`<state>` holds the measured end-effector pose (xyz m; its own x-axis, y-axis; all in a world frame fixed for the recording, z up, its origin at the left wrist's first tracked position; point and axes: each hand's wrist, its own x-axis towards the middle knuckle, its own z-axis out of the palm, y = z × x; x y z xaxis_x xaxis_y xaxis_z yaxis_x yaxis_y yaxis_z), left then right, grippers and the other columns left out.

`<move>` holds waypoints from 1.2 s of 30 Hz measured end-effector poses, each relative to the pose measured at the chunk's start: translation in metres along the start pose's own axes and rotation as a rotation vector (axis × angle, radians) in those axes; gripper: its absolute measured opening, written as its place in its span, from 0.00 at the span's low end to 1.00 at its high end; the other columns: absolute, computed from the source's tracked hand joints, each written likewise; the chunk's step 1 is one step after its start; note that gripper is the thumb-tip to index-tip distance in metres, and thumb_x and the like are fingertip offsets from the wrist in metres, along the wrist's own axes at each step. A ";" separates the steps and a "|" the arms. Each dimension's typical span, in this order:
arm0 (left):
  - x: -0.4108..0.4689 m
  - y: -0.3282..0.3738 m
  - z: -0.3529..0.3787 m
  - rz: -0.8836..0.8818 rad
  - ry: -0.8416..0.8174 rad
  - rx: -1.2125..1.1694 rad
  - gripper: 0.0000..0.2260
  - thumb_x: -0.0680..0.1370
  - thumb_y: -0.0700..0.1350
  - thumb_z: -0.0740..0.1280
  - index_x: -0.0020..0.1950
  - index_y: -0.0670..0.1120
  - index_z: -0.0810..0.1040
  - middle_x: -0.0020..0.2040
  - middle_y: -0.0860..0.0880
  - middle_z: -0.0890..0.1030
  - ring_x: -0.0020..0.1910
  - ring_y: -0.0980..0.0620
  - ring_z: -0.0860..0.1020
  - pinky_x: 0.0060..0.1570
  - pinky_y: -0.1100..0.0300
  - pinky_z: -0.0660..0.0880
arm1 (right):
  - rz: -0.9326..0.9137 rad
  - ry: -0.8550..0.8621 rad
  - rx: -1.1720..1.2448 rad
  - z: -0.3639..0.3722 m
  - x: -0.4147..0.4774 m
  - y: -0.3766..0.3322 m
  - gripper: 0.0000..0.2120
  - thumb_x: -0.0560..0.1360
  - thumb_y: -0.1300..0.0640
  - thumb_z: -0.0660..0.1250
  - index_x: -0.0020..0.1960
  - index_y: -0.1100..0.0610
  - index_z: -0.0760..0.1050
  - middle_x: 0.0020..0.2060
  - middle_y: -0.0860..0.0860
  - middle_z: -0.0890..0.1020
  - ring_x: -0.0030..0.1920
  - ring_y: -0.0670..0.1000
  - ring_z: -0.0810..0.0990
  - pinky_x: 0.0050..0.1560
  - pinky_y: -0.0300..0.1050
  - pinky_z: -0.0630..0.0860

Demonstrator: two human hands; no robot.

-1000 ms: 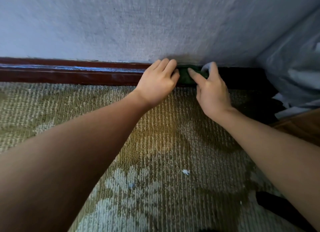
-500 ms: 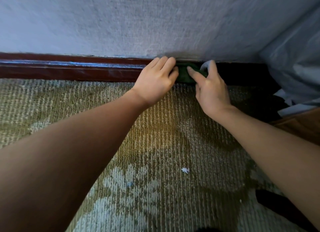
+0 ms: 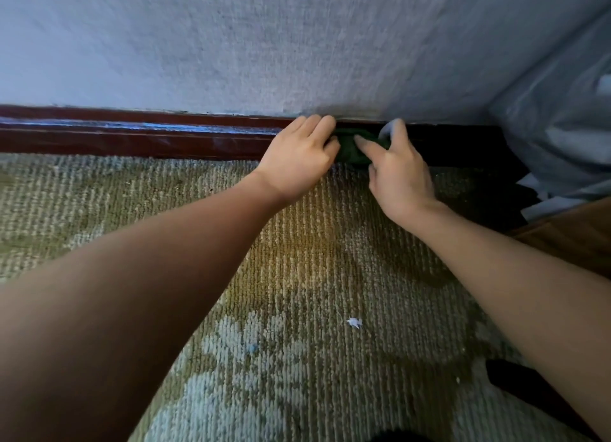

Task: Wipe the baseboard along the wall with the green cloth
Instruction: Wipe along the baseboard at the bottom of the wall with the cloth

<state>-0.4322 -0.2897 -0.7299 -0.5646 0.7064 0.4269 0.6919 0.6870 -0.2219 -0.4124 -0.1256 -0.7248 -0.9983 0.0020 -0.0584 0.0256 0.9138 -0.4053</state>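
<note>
While the green cloth is held bunched against the baseboard, each grip curled round it, left hand and right hand, the top ledge could be missed, or carpet fluff smeared on.

Shadow is darkening the green cloth between left hand and right hand, whose fingertips are blurring slightly.

No writing, label, brand, number or sign can be read here: none on the wall, none on the baseboard below it, none on the green cloth against that baseboard, none on the carpet.
</note>
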 end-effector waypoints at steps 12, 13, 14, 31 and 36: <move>-0.013 -0.008 -0.012 -0.003 -0.009 0.069 0.11 0.72 0.36 0.59 0.40 0.38 0.82 0.37 0.42 0.80 0.34 0.45 0.78 0.34 0.59 0.73 | -0.039 -0.067 -0.071 -0.005 0.000 -0.017 0.18 0.79 0.48 0.51 0.65 0.54 0.66 0.48 0.47 0.62 0.49 0.55 0.70 0.37 0.40 0.55; -0.013 -0.009 -0.012 0.000 -0.014 0.074 0.12 0.72 0.36 0.59 0.41 0.38 0.82 0.37 0.42 0.80 0.34 0.45 0.78 0.34 0.59 0.73 | -0.048 -0.070 -0.093 -0.005 0.001 -0.018 0.18 0.79 0.50 0.51 0.66 0.55 0.66 0.49 0.48 0.63 0.51 0.56 0.70 0.38 0.41 0.56; -0.013 -0.009 -0.012 0.006 -0.025 0.080 0.11 0.71 0.37 0.59 0.41 0.38 0.82 0.37 0.42 0.80 0.34 0.46 0.78 0.34 0.59 0.73 | -0.068 -0.082 -0.118 -0.005 0.001 -0.018 0.18 0.79 0.51 0.52 0.67 0.55 0.65 0.50 0.50 0.64 0.52 0.56 0.71 0.39 0.43 0.58; -0.020 -0.010 0.003 0.055 -0.111 0.093 0.10 0.70 0.35 0.61 0.36 0.40 0.82 0.35 0.44 0.80 0.33 0.47 0.78 0.34 0.60 0.73 | 0.086 -0.013 0.136 0.022 0.001 -0.022 0.12 0.78 0.46 0.56 0.51 0.56 0.64 0.44 0.50 0.69 0.47 0.58 0.74 0.39 0.45 0.59; -0.025 -0.005 0.015 0.081 -0.155 0.089 0.10 0.70 0.38 0.61 0.35 0.43 0.82 0.36 0.46 0.81 0.33 0.48 0.79 0.34 0.61 0.73 | 0.116 -0.005 0.116 0.035 0.003 -0.018 0.12 0.78 0.47 0.57 0.51 0.56 0.65 0.47 0.54 0.73 0.50 0.59 0.74 0.39 0.44 0.58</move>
<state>-0.4277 -0.3083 -0.7526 -0.5757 0.7731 0.2663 0.6992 0.6343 -0.3298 -0.4145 -0.1566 -0.7492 -0.9881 0.1021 -0.1152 0.1464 0.8546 -0.4981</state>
